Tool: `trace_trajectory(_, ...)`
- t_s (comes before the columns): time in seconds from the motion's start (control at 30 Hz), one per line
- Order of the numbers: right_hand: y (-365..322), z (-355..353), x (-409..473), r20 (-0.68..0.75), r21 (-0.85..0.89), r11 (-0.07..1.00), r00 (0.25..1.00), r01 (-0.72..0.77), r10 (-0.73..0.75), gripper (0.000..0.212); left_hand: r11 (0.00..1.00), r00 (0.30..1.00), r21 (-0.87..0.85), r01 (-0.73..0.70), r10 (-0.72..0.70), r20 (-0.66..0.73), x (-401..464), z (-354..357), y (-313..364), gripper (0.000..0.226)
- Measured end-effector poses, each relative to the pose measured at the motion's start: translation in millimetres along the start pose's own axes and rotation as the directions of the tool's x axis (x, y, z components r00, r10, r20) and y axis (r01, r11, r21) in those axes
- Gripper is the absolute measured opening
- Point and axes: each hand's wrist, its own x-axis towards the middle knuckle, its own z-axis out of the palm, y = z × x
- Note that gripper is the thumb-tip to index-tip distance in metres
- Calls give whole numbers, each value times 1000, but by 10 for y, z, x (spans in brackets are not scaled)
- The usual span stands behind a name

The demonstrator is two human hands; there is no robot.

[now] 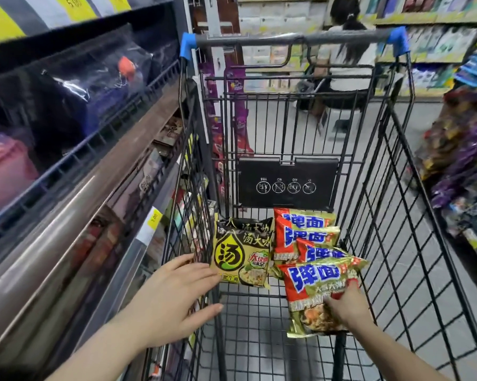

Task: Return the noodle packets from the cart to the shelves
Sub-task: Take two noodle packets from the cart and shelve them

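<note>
A black wire shopping cart [413, 215] fills the middle of the view. At its far end lie two black-and-yellow noodle packets [240, 254] on the left and a stack of several red-and-green noodle packets [303, 235] on the right. My right hand [344, 306] grips the nearest red-and-green packet [317, 287] at its lower edge, lifted slightly above the stack. My left hand [174, 295] is spread open at the cart's left side, fingertips touching the lower left corner of the front black-and-yellow packet.
Shelves [75, 193] with yellow price tags and packaged goods run along the left, close to the cart. More shelves of goods stand on the right [460, 149]. A person [344, 59] crouches in the aisle beyond the cart's blue-capped handle [292, 38].
</note>
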Motion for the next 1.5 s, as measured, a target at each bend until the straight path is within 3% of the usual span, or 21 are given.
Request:
trace_trajectory(0.17,15,-8,70,18,13,999,999,-45,45,78,999,999,-18,29,-29,24,-13,2,20,53)
trace_trajectory(0.33,-75,-36,-51,138,20,1000,990,-16,13,66,998,999,-49,42,-41,22,6,-17,18,51)
trace_trajectory(0.6,-243,-237,-365,32,48,984,984,173,-174,64,999,999,-28,33,-32,29,19,2,23,53)
trace_trajectory(0.8,-475,-861,-707,68,92,978,979,185,-192,58,996,973,64,64,-77,218,54,10,23,44)
trace_trajectory(0.9,-520,-1320,-894,75,175,965,975,195,-210,57,987,940,118,108,-140,312,157,-97,112,64)
trace_trajectory(1.0,-534,-1777,-1087,27,312,923,970,223,-243,35,959,901,67,274,-280,330,336,-118,249,96)
trace_trajectory(1.13,-490,-2265,-1302,-29,490,848,976,202,-215,23,919,840,130,371,-392,374,798,-193,465,56)
trace_trajectory(1.23,-406,-2550,-1424,-65,597,779,980,190,-190,21,883,796,-28,469,-409,447,1137,-1,652,45)
trace_trajectory(1.4,-188,-2782,-1513,-136,686,704,983,183,-123,22,750,758,-362,553,-272,593,1530,577,907,39)
trace_trajectory(1.5,-38,-2812,-1554,-161,710,680,983,181,-94,19,602,723,-497,625,-207,659,1713,818,1009,45)
